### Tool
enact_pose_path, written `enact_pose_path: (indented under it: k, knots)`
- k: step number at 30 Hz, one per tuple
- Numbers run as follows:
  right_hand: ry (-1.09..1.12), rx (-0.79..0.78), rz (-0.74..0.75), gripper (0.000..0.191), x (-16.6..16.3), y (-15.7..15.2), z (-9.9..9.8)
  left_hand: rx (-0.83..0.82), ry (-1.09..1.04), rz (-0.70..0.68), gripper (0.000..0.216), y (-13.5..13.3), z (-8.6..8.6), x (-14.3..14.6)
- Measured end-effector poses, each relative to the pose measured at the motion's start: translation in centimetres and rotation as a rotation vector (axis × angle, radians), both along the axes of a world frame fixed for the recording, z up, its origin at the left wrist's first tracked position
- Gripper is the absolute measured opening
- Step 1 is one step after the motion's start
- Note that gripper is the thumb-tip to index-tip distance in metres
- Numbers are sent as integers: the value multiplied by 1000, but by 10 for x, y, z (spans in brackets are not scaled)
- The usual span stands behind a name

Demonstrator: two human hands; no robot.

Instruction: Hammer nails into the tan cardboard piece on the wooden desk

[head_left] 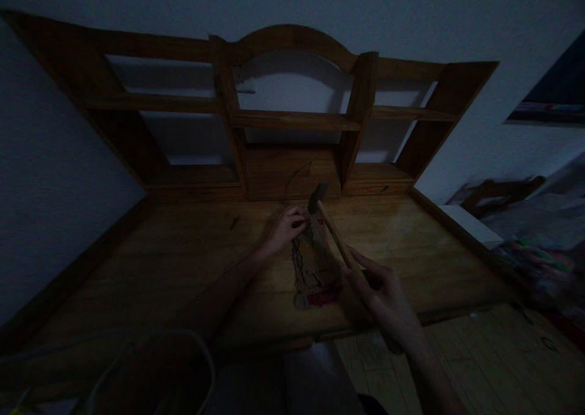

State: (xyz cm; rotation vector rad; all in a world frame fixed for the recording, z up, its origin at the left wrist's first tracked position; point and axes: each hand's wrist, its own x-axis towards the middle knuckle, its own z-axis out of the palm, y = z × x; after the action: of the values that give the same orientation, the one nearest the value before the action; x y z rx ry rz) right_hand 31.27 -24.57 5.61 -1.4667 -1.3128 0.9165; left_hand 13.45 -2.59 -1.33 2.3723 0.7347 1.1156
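Note:
The wooden handle of a hammer (336, 235) is gripped in my right hand (381, 290). Its dark metal head is up and forward, close to the fingers of my left hand (287, 227). My left thumb and fingers are pinched together over the far end of a worn brown piece (315, 266). What they pinch is too small and dark to make out. That brown piece lies flat on the desk, rough and torn along its left side, with a red patch at its near end. I cannot tell if it is wood or cardboard.
The wooden desk (183, 253) carries a shelf unit (297, 121) along its back, against the wall. A small dark object (234, 222) lies left of my left hand. A pale cable (201, 345) loops at lower left. At right are a chair back (503, 192) and a cluttered heap (543, 259).

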Motion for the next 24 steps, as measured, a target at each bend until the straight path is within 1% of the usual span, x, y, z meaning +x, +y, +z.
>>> enact_pose_path:
  k: [6,10,14,20,24]
  knots:
    - [-6,27,14,48,-2,5,-14,-24,-5,20,13,0,-3,1]
    - [-1,25,9,47,-1,3,-12,-20,-17,38,12,2,-6,0]
    - [14,47,-36,47,-1,-1,-8,-19,-22,21,12,4,-9,1]
    - [-5,54,67,46,-3,3,-13,-36,-11,28,12,7,-12,0]
    - [16,52,65,45,-4,3,-11,-57,-3,36,14,8,-14,0]
